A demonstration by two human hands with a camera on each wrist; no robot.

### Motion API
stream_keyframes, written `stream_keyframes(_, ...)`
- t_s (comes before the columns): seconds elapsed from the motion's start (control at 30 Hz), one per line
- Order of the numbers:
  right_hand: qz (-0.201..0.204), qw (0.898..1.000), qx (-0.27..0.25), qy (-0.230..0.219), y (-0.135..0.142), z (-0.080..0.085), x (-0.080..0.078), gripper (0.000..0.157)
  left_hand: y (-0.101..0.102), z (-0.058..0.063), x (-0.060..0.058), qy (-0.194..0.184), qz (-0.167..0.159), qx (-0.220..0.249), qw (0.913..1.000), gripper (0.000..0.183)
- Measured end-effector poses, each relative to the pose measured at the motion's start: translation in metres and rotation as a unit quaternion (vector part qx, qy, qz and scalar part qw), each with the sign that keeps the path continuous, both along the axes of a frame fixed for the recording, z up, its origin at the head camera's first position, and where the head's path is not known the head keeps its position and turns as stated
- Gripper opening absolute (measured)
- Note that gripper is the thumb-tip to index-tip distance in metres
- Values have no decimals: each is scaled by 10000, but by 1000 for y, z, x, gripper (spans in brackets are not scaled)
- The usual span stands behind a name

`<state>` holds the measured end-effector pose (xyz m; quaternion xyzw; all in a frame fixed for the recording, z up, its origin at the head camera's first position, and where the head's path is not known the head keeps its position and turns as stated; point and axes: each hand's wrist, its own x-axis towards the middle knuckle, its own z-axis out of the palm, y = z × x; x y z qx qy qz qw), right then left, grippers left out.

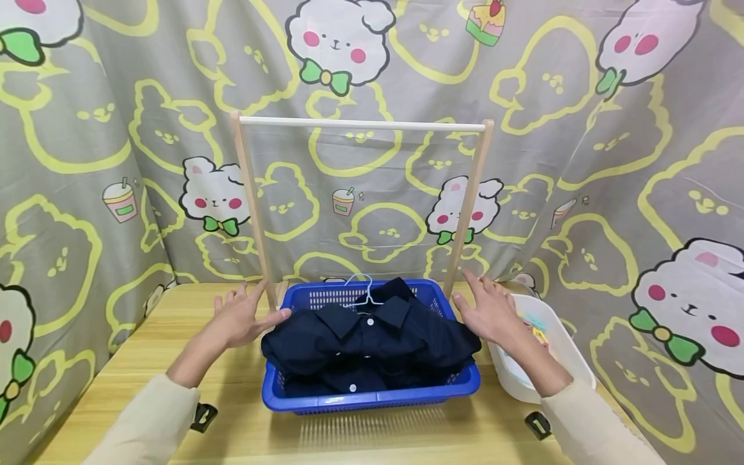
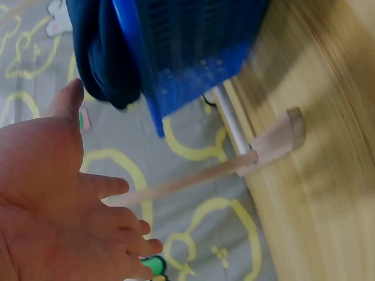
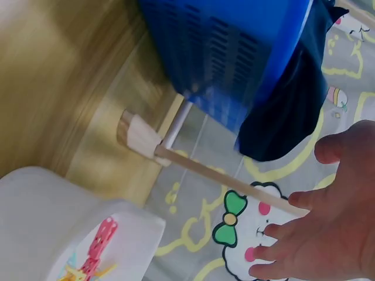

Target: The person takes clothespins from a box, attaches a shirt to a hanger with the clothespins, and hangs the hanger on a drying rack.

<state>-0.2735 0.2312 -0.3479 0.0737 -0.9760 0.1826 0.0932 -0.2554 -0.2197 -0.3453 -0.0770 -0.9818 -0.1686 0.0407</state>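
A dark navy button-up shirt (image 1: pixel 372 342) lies bunched in a blue plastic basket (image 1: pixel 372 400), its sleeves draped over both ends. From its collar rises the hook of a light blue hanger (image 1: pixel 369 290). My left hand (image 1: pixel 241 318) is held off the basket's left end, fingers spread, thumb pointing at the shirt's shoulder. On the opposite side my right hand (image 1: pixel 487 309) mirrors it, fingers extended near the rack's right post. Both wrist views show empty palms, with the draped sleeve (image 2: pixel 105 58) close to the left thumb and the other sleeve (image 3: pixel 287 111) beside the right thumb.
A wooden rack with a white rod (image 1: pixel 363 123) stands behind the basket. At the right, a white bin (image 1: pixel 572 361) holds pink, yellow and blue plastic pieces. Two small black pieces (image 1: pixel 203 418) lie on the wooden table (image 1: pixel 232 445). A patterned curtain (image 1: pixel 383 226) encloses the back and sides.
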Motion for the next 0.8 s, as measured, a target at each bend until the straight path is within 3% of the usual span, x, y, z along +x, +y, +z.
stream_keyframes(0.27, 246, 9997, -48, 67, -18, 4, 6, 62, 25, 4, 8, 164, -396, -65, 9991, 95)
stream_keyframes(0.53, 612, 9981, -44, 77, -36, 4, 16, 60, 49, 7, 16, -165, -668, -194, 9974, 95)
stream_keyframes(0.67, 785, 9966, -112, -202, -44, 3, 20, 65, 59, 8, 20, -338, -744, -293, 9962, 95)
stream_keyframes(0.8, 906, 9936, -9, -680, -49, 5, 25, 82, 66, 5, 23, -425, -905, -310, 9945, 94)
